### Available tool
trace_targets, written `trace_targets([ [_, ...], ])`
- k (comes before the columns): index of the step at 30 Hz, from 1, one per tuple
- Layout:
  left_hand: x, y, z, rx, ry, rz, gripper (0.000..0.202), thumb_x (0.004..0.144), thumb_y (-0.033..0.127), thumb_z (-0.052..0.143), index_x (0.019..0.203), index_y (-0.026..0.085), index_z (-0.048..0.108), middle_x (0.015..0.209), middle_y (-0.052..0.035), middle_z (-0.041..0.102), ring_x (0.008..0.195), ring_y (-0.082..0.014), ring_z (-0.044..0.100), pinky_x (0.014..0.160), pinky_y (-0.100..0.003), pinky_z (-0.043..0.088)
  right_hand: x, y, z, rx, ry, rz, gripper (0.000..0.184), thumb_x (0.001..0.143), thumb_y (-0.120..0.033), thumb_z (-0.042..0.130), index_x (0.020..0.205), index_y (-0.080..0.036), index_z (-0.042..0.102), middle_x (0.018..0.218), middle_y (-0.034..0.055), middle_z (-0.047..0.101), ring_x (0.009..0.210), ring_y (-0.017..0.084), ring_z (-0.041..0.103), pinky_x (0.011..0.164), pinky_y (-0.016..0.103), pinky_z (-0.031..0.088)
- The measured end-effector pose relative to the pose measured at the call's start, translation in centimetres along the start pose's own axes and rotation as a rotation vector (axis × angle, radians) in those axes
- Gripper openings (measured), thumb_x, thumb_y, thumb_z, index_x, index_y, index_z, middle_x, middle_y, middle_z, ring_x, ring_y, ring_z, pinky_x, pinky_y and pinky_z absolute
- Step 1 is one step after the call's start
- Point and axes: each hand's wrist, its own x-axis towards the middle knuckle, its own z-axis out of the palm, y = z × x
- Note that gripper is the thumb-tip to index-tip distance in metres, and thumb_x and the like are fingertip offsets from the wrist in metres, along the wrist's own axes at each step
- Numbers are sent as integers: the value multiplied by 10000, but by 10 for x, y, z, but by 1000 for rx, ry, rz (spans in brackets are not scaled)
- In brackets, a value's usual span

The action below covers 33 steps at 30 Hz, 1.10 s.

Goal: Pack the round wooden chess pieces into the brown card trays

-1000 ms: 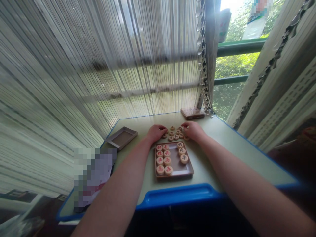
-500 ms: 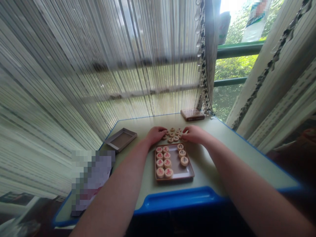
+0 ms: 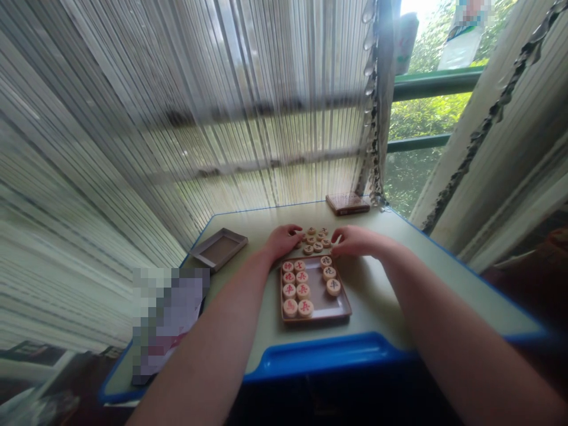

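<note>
Several round Chinese chess pieces with dark characters lie loosely grouped on the table, between my two hands. My left hand is curled at the group's left side, closed around what looks like a Chinese chess piece, mostly hidden by the fingers. At the right side, my right hand has its thumb and fingers apart, fingertips close to the nearest pieces. In front of both hands sits a shallow tray. Two columns of red-character pieces fill its left side, and a short column of black-character pieces stands along its right.
An upturned box lid rests at the table's left. Toward the back right lies a flat brown box. A blurred-out flat item is at the left edge. The table has a blue front rim; string curtains hang behind it.
The view has shifted slightly. A piece that lay under my left fingers no longer shows on the table. My right hand has drawn back a little from the group.
</note>
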Motion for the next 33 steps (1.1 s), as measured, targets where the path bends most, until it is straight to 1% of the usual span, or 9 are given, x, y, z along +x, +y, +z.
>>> trace_targets([
  [3, 2, -4, -1, -61, -27, -9, 462, 677, 424, 600, 1038, 137, 633, 844, -64, 664, 702, -148, 597, 652, -243, 464, 0, 6, -3, 52, -101, -37, 369, 597, -251, 646, 962, -207, 621, 871, 35, 669, 587, 133, 589, 460, 199, 417],
  [7, 3, -8, -3, -117, -40, 9, 450, 675, 413, 594, 1018, 124, 635, 843, -68, 662, 733, -156, 599, 659, -248, 464, 1, 10, -3, 8, -120, -83, 315, 589, -227, 650, 905, -222, 639, 821, 13, 672, 570, 122, 579, 463, 195, 419],
  [11, 2, -6, -3, -71, -42, 14, 449, 662, 419, 603, 998, 125, 647, 816, -68, 662, 707, -161, 592, 646, -257, 456, 2, 10, -3, -44, -61, -50, 301, 599, -311, 665, 880, -203, 653, 773, 29, 672, 572, 137, 580, 460, 209, 410],
  [14, 1, -4, -3, -49, -34, 13, 431, 669, 419, 596, 986, 133, 655, 788, -60, 660, 703, -161, 586, 646, -255, 449, 3, 10, -5, -139, 33, -30, 345, 579, -411, 684, 832, -178, 667, 763, 54, 667, 622, 168, 588, 483, 231, 407],
  [16, 1, -3, -4, -45, -39, 10, 444, 667, 439, 595, 986, 136, 656, 779, -56, 656, 705, -160, 582, 644, -253, 445, 4, 12, -6, -165, 48, -34, 391, 558, -445, 697, 843, -179, 668, 781, 57, 665, 665, 180, 592, 509, 238, 412],
  [20, -1, -1, -4, -32, -39, 8, 475, 644, 479, 615, 972, 138, 664, 747, -49, 642, 680, -154, 567, 637, -258, 440, 4, 14, -6, -115, 6, -55, 435, 551, -362, 716, 946, -196, 640, 836, 45, 661, 679, 166, 594, 525, 223, 416],
  [23, -2, 1, -4, -47, -55, 3, 477, 642, 482, 623, 969, 137, 665, 708, -38, 624, 638, -140, 554, 617, -254, 438, 4, 13, -4, -94, 19, -73, 422, 581, -305, 694, 985, -207, 619, 837, 36, 655, 651, 148, 585, 519, 213, 408],
  [28, -2, 2, -4, -31, -66, 7, 527, 609, 493, 650, 1001, 141, 653, 749, -38, 619, 673, -142, 550, 638, -249, 439, 6, 11, -3, -128, 69, -90, 300, 624, -312, 655, 907, -214, 646, 811, 27, 653, 664, 151, 579, 531, 217, 395],
  [33, -1, -2, -3, 8, -68, 67, 615, 524, 479, 719, 1050, 172, 633, 835, -41, 631, 728, -153, 561, 693, -249, 449, 11, 11, 0, -142, 152, -90, 333, 629, -329, 662, 937, -204, 645, 812, 28, 657, 672, 149, 575, 540, 214, 392],
])
